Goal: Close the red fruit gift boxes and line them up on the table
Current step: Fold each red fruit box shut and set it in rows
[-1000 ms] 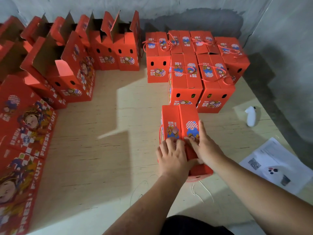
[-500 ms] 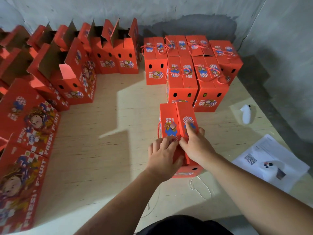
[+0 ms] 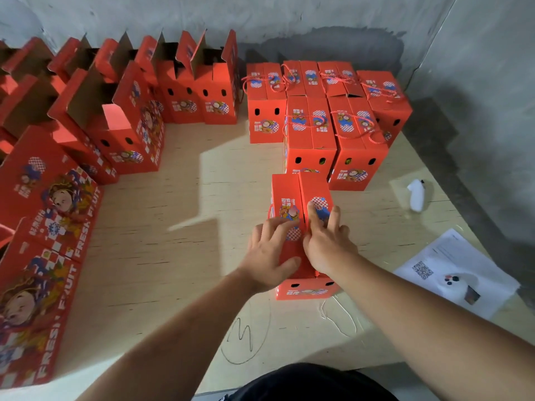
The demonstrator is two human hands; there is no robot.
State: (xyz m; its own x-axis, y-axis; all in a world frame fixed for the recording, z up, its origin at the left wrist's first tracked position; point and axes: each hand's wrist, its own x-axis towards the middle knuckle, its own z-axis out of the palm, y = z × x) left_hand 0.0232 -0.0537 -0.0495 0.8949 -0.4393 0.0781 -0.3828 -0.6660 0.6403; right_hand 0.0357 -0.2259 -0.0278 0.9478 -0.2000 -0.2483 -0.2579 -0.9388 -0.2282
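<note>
Head view shows our two hands on top of the nearest red box (image 3: 304, 289), which stands on the plywood table (image 3: 185, 256) just in front of the closed boxes (image 3: 327, 123) lined up at the back right. Our left hand (image 3: 267, 256) lies with fingers spread flat over the left lid flap and the thumb along its near part; our right hand (image 3: 325, 243) presses straight fingers on the right flap by the centre seam. Neither hand grips anything; both simply press down.

To finish this step well, we judge it best to keep both flaps level and squeeze the seam together so the halves meet evenly, then slide the box snug against the row, edges parallel.

We see printed cardboard, glossy red outside and raw brown inside, as the open boxes (image 3: 199, 91) at the back left show with their tall flaps standing up. Each box is a tall narrow block with two oval holes in its end. Twisted red cord handles (image 3: 359, 131) loop over the closed lids. A white plastic object (image 3: 416, 195) and a printed sheet (image 3: 457, 273) lie at the right.
</note>
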